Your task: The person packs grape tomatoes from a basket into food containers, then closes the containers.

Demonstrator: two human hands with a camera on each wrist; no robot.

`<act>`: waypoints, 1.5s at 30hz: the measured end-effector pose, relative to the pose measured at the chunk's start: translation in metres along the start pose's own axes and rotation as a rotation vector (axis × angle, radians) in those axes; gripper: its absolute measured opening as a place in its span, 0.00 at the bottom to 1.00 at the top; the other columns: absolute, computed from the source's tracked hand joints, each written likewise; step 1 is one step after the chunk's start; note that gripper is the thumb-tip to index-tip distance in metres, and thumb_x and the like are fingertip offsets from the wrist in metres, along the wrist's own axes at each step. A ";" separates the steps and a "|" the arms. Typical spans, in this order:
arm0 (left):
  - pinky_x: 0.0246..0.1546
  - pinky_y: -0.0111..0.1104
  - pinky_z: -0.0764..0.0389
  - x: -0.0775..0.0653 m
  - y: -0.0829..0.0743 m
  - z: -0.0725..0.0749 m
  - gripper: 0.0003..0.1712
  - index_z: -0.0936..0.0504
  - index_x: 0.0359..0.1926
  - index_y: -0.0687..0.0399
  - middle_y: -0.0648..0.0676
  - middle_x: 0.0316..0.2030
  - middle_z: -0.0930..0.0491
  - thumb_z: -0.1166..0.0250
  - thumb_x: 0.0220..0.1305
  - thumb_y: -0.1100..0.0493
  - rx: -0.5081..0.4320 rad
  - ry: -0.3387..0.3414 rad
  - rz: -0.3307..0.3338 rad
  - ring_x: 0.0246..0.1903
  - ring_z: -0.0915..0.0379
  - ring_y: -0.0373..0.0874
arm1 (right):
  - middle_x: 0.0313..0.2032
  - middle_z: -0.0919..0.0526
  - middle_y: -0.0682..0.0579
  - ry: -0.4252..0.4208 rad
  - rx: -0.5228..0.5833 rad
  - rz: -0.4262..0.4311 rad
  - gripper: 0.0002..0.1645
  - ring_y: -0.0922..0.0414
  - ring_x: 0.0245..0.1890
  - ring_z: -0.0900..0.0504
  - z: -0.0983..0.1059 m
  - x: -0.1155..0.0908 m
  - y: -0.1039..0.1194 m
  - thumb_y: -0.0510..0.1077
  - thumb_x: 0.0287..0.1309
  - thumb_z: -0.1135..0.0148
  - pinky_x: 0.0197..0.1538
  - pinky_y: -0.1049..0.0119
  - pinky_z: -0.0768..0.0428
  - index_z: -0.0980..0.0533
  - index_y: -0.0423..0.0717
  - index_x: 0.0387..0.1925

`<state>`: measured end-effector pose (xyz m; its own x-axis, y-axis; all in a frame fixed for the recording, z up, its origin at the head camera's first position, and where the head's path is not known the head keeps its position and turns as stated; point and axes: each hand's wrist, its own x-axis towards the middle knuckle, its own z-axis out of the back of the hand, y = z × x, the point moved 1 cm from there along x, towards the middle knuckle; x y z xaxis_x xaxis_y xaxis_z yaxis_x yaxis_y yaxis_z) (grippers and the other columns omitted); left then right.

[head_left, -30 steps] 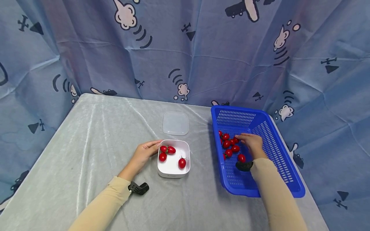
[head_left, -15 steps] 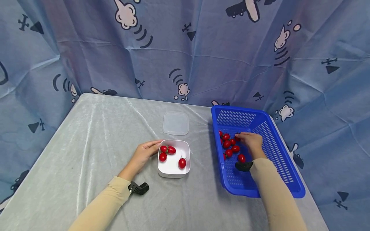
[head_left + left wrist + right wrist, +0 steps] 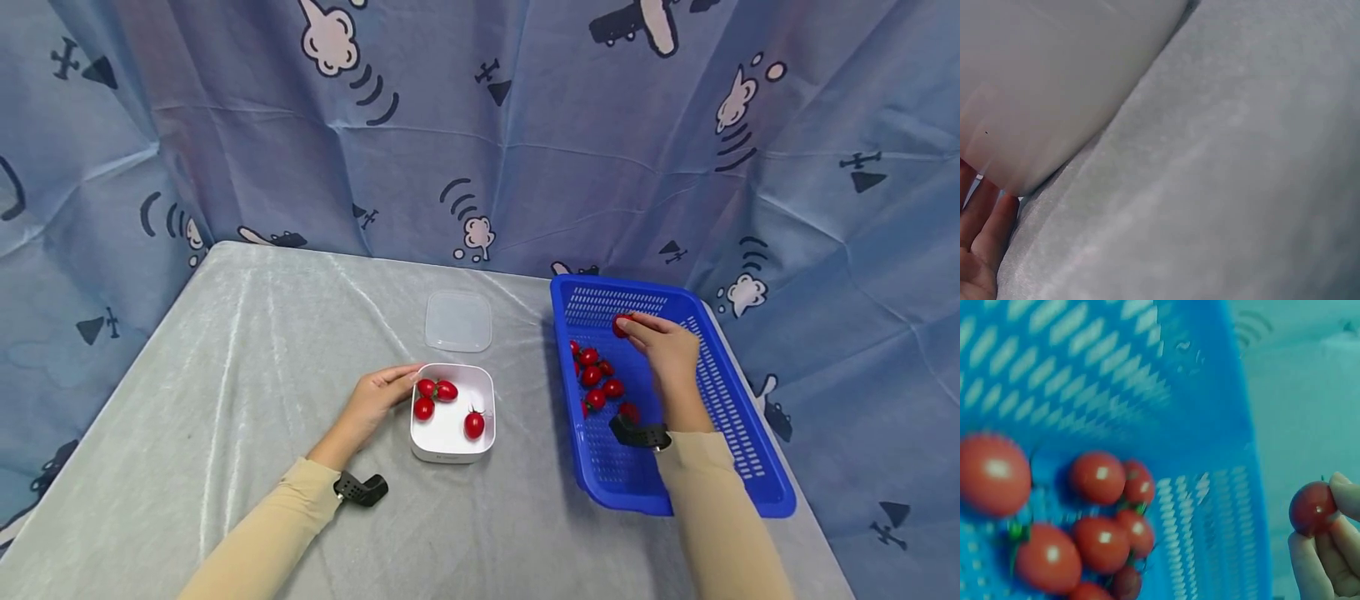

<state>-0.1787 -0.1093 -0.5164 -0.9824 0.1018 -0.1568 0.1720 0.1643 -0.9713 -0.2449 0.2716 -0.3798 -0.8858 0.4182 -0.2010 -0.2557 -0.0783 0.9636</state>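
My right hand (image 3: 670, 350) pinches a cherry tomato (image 3: 1311, 509) between thumb and fingertips, over the far part of the blue basket (image 3: 600, 493). Several more cherry tomatoes (image 3: 1100, 542) lie on the basket's floor, bunched toward its left side in the head view. My left hand (image 3: 381, 398) rests against the left side of a white square box (image 3: 452, 457), fingertips at its far left corner. In the left wrist view, its extended fingers (image 3: 999, 228) touch the box wall. Inside the box lie several cherry tomatoes (image 3: 474, 425), three grouped at the left and one at the right.
A translucent flat lid (image 3: 458, 322) lies on the grey cloth-covered table (image 3: 247, 375) behind the box. A blue patterned curtain (image 3: 420, 133) hangs along the table's far edge. The basket's tall perforated walls surround the loose tomatoes.
My right hand has lifted a cherry tomato from the group and moved it farther back over the basket. My left hand and the white box have stayed in place.
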 end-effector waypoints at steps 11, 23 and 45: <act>0.52 0.23 0.19 0.000 0.000 0.000 0.23 0.24 0.61 0.70 0.51 0.52 0.15 0.39 0.70 0.60 0.002 -0.006 0.007 0.44 0.20 0.27 | 0.30 0.14 0.67 0.112 0.027 0.068 0.24 0.70 0.33 0.14 -0.018 -0.046 0.019 0.44 0.52 0.24 0.42 0.80 0.17 0.17 0.40 0.51; 0.51 0.23 0.19 0.000 0.000 0.001 0.23 0.23 0.61 0.69 0.55 0.55 0.17 0.38 0.70 0.59 0.024 -0.011 0.011 0.44 0.21 0.26 | 0.30 0.12 0.65 0.218 0.027 0.129 0.25 0.67 0.33 0.12 -0.045 -0.080 0.029 0.45 0.52 0.24 0.47 0.73 0.15 0.17 0.38 0.51; 0.51 0.23 0.19 0.000 0.000 0.000 0.23 0.23 0.61 0.69 0.52 0.53 0.16 0.38 0.70 0.60 0.020 -0.012 0.010 0.44 0.20 0.26 | 0.36 0.11 0.61 0.333 -0.024 0.166 0.22 0.66 0.37 0.14 -0.092 -0.118 0.012 0.41 0.56 0.28 0.48 0.74 0.16 0.18 0.34 0.52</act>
<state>-0.1790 -0.1090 -0.5162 -0.9814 0.0913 -0.1689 0.1809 0.1438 -0.9729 -0.1794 0.1381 -0.3611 -0.9924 0.0810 -0.0927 -0.1036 -0.1429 0.9843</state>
